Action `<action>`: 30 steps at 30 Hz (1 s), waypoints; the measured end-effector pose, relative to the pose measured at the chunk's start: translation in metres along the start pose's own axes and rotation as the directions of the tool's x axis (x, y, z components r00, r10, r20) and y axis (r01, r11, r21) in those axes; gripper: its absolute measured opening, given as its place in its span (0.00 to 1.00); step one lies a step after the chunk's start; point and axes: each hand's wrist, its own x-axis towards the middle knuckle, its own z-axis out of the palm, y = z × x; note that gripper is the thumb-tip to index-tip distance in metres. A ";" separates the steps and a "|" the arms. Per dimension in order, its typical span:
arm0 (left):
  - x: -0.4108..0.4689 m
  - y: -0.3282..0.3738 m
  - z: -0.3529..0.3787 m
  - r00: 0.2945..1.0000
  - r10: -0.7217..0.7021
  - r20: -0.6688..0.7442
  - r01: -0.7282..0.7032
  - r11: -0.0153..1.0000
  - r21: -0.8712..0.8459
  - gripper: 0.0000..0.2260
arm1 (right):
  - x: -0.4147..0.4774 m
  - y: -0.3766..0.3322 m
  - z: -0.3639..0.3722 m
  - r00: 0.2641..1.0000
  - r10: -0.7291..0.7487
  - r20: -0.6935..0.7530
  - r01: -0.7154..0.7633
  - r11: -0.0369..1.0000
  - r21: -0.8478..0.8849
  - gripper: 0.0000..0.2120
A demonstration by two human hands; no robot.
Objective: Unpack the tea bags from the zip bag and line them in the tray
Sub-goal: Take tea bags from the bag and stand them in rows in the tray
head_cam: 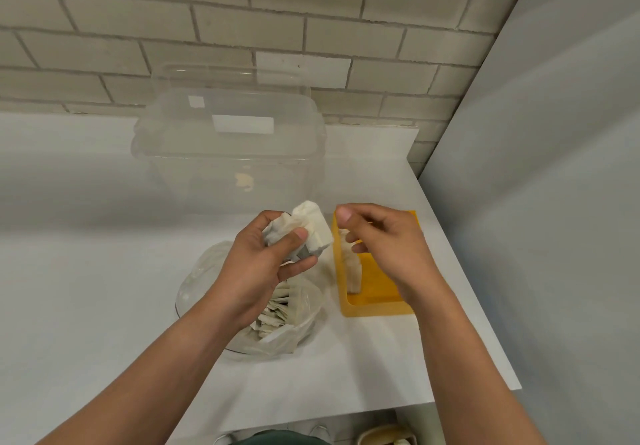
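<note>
A clear zip bag [214, 271] lies on the white counter with several pale tea bags [277, 309] showing inside it. My left hand [263, 268] hovers above the bag, shut on a bunch of white tea bags [313, 228]. To the right stands a yellow tray [375, 301]; several tea bags [353, 271] stand upright along its left wall. My right hand [377, 237] is over the tray with fingers loosely curled and nothing visible in them.
A large clear plastic container [228, 143] with a lid stands behind the bag, against the brick wall. A grey wall [554, 202] bounds the counter on the right. The counter's front edge [346, 413] is close below my arms.
</note>
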 end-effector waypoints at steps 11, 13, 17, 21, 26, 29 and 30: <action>0.001 0.009 -0.005 0.999 0.039 0.018 -0.039 0.999 0.027 0.10 | 0.001 0.000 0.018 1.000 0.022 -0.021 -0.020 0.996 0.085 0.02; 0.003 0.011 -0.008 0.999 0.036 -0.014 -0.036 0.999 0.003 0.11 | 0.000 0.003 0.017 0.998 0.002 -0.056 0.003 0.996 0.085 0.03; 0.007 0.011 -0.015 0.998 0.018 -0.053 -0.021 0.998 -0.060 0.10 | -0.001 0.016 -0.001 0.990 0.037 -0.134 -0.019 0.991 0.134 0.05; 0.008 0.010 -0.017 0.999 0.007 -0.053 -0.010 0.999 -0.052 0.09 | 0.002 0.053 -0.024 0.982 0.119 -0.149 -0.126 0.991 -0.042 0.04; 0.011 0.010 -0.014 0.999 -0.003 -0.051 0.001 0.999 -0.035 0.11 | 0.009 0.099 -0.036 0.966 0.249 -0.071 -0.256 0.878 -0.405 0.03; 0.013 0.011 -0.012 0.999 0.002 -0.046 -0.003 1.000 -0.030 0.09 | 0.011 0.108 -0.033 0.941 0.336 0.037 -0.266 0.805 -0.531 0.03; 0.013 0.011 -0.011 0.999 0.002 -0.041 -0.003 1.000 -0.031 0.09 | 0.012 0.110 -0.030 0.938 0.344 0.042 -0.267 0.794 -0.546 0.03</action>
